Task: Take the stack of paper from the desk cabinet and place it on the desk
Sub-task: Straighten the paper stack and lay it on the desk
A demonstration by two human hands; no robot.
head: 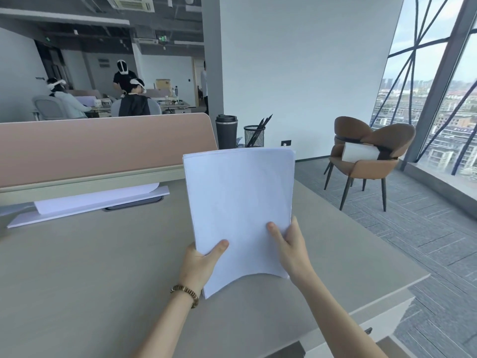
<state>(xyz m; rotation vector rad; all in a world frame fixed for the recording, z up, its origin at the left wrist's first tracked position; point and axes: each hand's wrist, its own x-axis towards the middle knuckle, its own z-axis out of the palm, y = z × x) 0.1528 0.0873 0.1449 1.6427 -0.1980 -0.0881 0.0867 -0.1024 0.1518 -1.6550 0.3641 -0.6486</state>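
Both hands grip the stack of paper (pixel 238 210) at its lower end, centre of the frame, and hold it above the desk (pixel 90 267). The stack stands tilted up toward the camera, its near edge bowed into an arch; whether that edge touches the desk surface cannot be told.

Left hand (pixel 200 264): closed on the stack's lower left corner, thumb pressed flat on the front sheet, remaining fingers hidden behind the paper. A beaded bracelet (pixel 184 293) sits on that wrist.

Right hand (pixel 289 246): closed on the stack's right edge near the bottom, thumb laid across the front sheet, fingers wrapped behind and out of sight.

Upper left of the desk: a white board (pixel 87 205) lying flat with a sheet of paper on it, just in front of the pink partition (pixel 103 146). Behind the stack's top edge, at the far end of the desk: a dark tumbler (pixel 226 131) and a mesh pen holder (pixel 254 135) with dark pens, side by side.

Right of the frame, on the carpet near the window: a brown chair (pixel 366 156) with a white roll resting on its seat.
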